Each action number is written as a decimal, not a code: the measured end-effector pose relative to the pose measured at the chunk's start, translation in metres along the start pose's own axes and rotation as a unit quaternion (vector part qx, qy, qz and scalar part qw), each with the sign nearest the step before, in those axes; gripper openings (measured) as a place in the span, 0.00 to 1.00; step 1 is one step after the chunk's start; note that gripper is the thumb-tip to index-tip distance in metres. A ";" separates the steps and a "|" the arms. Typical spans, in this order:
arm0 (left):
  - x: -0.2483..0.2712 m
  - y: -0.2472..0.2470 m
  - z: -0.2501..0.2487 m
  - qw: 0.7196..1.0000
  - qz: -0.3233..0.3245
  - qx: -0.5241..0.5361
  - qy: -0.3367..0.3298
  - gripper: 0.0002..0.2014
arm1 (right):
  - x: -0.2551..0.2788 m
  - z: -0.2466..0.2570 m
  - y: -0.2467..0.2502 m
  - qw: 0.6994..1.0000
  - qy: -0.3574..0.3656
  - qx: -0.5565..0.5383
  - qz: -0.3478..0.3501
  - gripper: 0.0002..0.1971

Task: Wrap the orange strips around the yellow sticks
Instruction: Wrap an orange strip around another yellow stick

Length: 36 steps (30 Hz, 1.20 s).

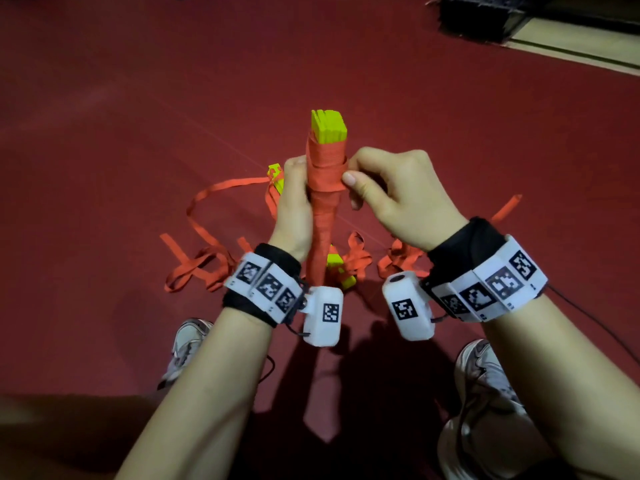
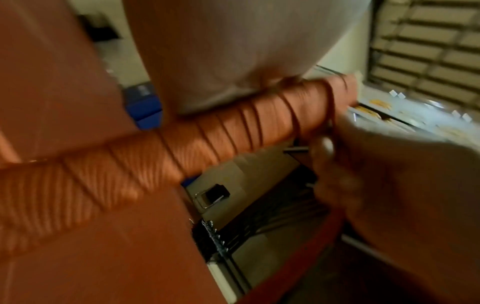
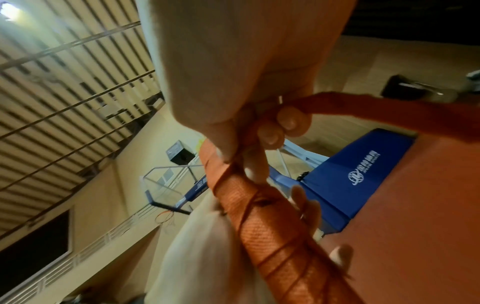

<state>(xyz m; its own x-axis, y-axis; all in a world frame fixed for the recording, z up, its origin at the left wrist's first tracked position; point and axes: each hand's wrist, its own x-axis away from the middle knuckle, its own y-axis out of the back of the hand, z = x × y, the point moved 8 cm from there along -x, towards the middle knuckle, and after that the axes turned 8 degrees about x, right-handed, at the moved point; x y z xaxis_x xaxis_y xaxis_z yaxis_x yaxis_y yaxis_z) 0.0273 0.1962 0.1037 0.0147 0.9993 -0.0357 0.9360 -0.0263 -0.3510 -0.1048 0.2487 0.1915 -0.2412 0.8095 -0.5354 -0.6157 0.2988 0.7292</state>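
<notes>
- Gripping the bundle of yellow sticks (image 1: 329,128) upright above the red floor (image 1: 138,98), the left hand (image 1: 294,209) has its fingers curled round the wrapped shaft at mid-height; this grip probably serves to steady the bundle so the winding can be pulled tight against it.
- The right hand (image 1: 391,195) pinches the orange strip (image 1: 325,168) at the topmost turn, thumb pressed on the front of the wrap and the other fingers curled behind; holding the strip right at the bundle likely keeps the last turn from slackening.
- The wrap covers the bundle from its lower end, near the wrists, almost to the top, leaving only a short yellow tip bare; judged from this, the winding of this bundle is nearly complete.
- The right wrist view shows the fingertips (image 3: 270,135) closed on a fold of the strip; how the strip's end is secured cannot be told.
- The left wrist view is blurred but shows overlapping slanted turns along the shaft, which suggests a spiral laid with overlap to leave no gaps.
- Loose orange strips (image 1: 197,268) lie in loops on the floor beneath the hands, among further yellow sticks (image 1: 277,176), presumably within easy reach for the next wrap.
- Both wrists carry marker bands (image 1: 491,289).
</notes>
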 end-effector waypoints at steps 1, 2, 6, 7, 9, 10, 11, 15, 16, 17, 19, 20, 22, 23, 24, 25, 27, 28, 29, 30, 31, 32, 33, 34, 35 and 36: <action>0.001 0.007 -0.003 0.997 -0.049 -0.047 -0.028 0.30 | 0.000 0.004 -0.002 1.000 0.006 0.021 -0.001 0.11; 0.002 0.011 -0.012 0.991 -0.077 -0.074 -0.084 0.24 | 0.001 0.007 -0.003 0.999 0.008 0.039 -0.003 0.11; 0.015 0.006 -0.053 0.954 -0.091 -0.153 -0.243 0.13 | 0.001 0.008 -0.002 0.998 -0.012 0.051 -0.027 0.10; 0.020 0.004 -0.054 0.949 -0.085 -0.159 -0.259 0.13 | 0.001 0.008 -0.002 0.998 -0.017 0.050 -0.030 0.10; 0.030 -0.006 -0.047 0.951 -0.043 -0.155 -0.265 0.15 | 0.000 0.010 -0.004 0.998 -0.029 0.055 -0.029 0.08; 0.035 -0.013 -0.043 0.953 -0.017 -0.157 -0.260 0.18 | 0.000 0.010 -0.005 0.997 -0.033 0.058 -0.027 0.06; 0.037 -0.017 -0.040 0.952 -0.003 -0.164 -0.259 0.21 | 0.000 0.010 -0.006 0.997 -0.036 0.060 -0.025 0.05; 0.024 -0.014 -0.038 0.966 -0.004 -0.138 -0.218 0.18 | 0.000 0.007 -0.005 0.996 -0.048 0.072 -0.018 0.06; 0.021 -0.013 -0.039 0.968 0.004 -0.131 -0.213 0.16 | 0.000 0.005 -0.005 0.996 -0.058 0.066 -0.018 0.07; 0.019 -0.013 -0.040 0.967 0.012 -0.132 -0.216 0.14 | 0.000 0.002 -0.004 0.995 -0.076 0.057 -0.022 0.08; 0.018 -0.016 -0.042 0.968 0.025 -0.133 -0.212 0.11 | -0.001 -0.008 0.002 0.990 -0.125 0.049 -0.040 0.12; 0.017 -0.016 -0.042 0.969 0.023 -0.133 -0.206 0.11 | -0.001 -0.015 0.007 0.987 -0.149 0.048 -0.047 0.13; 0.014 -0.012 -0.044 0.974 0.009 -0.118 -0.193 0.14 | 0.000 -0.029 0.016 0.981 -0.187 0.016 -0.049 0.14; 0.012 -0.008 -0.044 0.977 0.002 -0.100 -0.187 0.18 | 0.001 -0.035 0.020 0.979 -0.199 -0.014 -0.051 0.13; 0.009 -0.004 -0.044 0.981 -0.004 -0.080 -0.179 0.22 | 0.002 -0.039 0.022 0.975 -0.209 -0.042 -0.058 0.12; 0.006 0.000 -0.043 0.984 -0.010 -0.057 -0.170 0.24 | 0.003 -0.043 0.024 0.971 -0.221 -0.065 -0.070 0.12; 0.004 0.002 -0.043 0.987 -0.022 -0.022 -0.157 0.23 | 0.005 -0.049 0.024 0.957 -0.248 -0.116 -0.098 0.13; 0.004 0.002 -0.043 0.987 -0.025 -0.018 -0.155 0.24 | 0.004 -0.046 0.021 0.953 -0.249 -0.137 -0.105 0.13; 0.006 0.000 -0.044 0.987 -0.027 -0.024 -0.156 0.24 | 0.003 -0.039 0.017 0.954 -0.241 -0.150 -0.100 0.12; 0.007 -0.002 -0.043 0.986 -0.026 -0.036 -0.162 0.23 | 0.001 -0.030 0.012 0.960 -0.222 -0.151 -0.083 0.09; 0.009 -0.006 -0.044 0.985 -0.023 -0.049 -0.166 0.19 | -0.001 -0.019 0.005 0.969 -0.200 -0.132 -0.061 0.05; 0.011 -0.009 -0.044 0.984 -0.019 -0.060 -0.168 0.15 | -0.001 -0.010 -0.001 0.977 -0.180 -0.110 -0.043 0.02; 0.012 -0.012 -0.043 0.984 -0.017 -0.070 -0.166 0.13 | 0.000 -0.005 -0.006 0.980 -0.173 -0.089 -0.035 0.05; 0.012 -0.013 -0.042 0.984 -0.019 -0.077 -0.163 0.13 | 0.001 -0.004 -0.009 0.982 -0.171 -0.076 -0.036 0.07; 0.012 -0.013 -0.042 0.983 -0.022 -0.079 -0.162 0.13 | 0.002 -0.003 -0.011 0.982 -0.171 -0.068 -0.041 0.07; 0.011 -0.012 -0.042 0.983 -0.023 -0.076 -0.163 0.14 | 0.003 -0.003 -0.012 0.983 -0.169 -0.063 -0.046 0.08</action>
<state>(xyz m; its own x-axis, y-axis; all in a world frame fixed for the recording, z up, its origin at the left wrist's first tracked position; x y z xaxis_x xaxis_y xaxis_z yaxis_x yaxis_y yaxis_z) 0.0309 0.2089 0.1465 -0.1192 0.9364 -0.3301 0.9753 0.0481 -0.2157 -0.1002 0.2457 0.1799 0.0700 0.9098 -0.4091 -0.7162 0.3313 0.6142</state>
